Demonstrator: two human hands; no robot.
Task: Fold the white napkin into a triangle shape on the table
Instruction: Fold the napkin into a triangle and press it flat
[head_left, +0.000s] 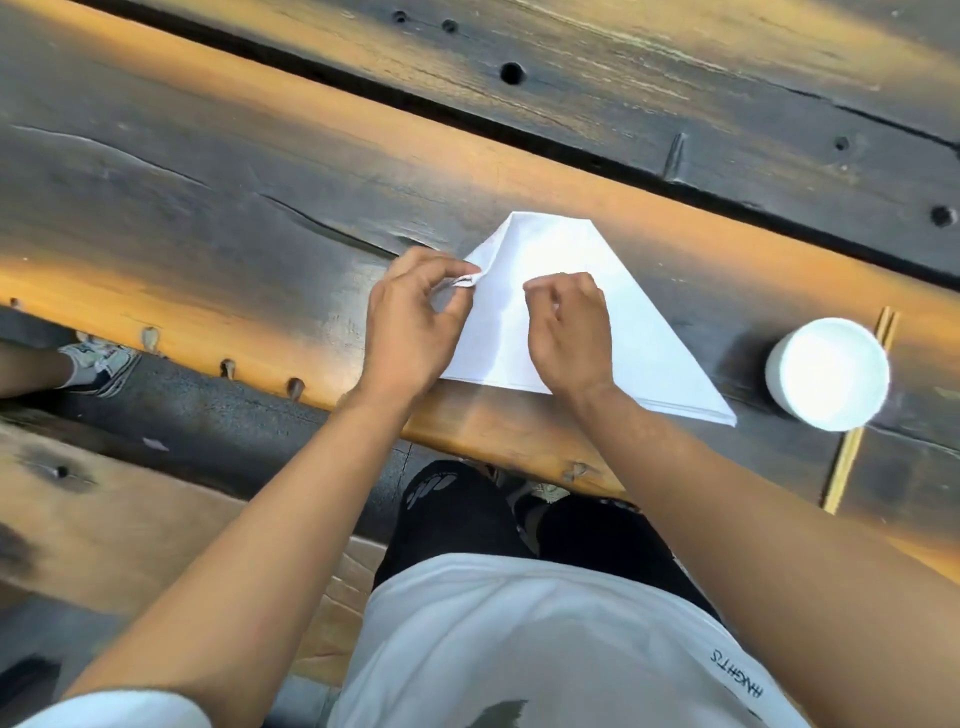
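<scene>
The white napkin (639, 332) lies on the dark wooden table (260, 208) near its front edge, folded into a wide shape with a flat top and slanted sides. My left hand (410, 322) pinches the napkin's left corner between thumb and fingertips, lifting it slightly off the wood. My right hand (569, 332) rests on the middle of the napkin, fingers curled, pressing it down. Both hands hide part of the napkin's lower left area.
A white round cup (828, 374) stands to the right of the napkin, with wooden chopsticks (852, 447) lying beside and under it. A wooden bench (130, 519) sits below left. Another person's shoe (101, 364) shows at the far left.
</scene>
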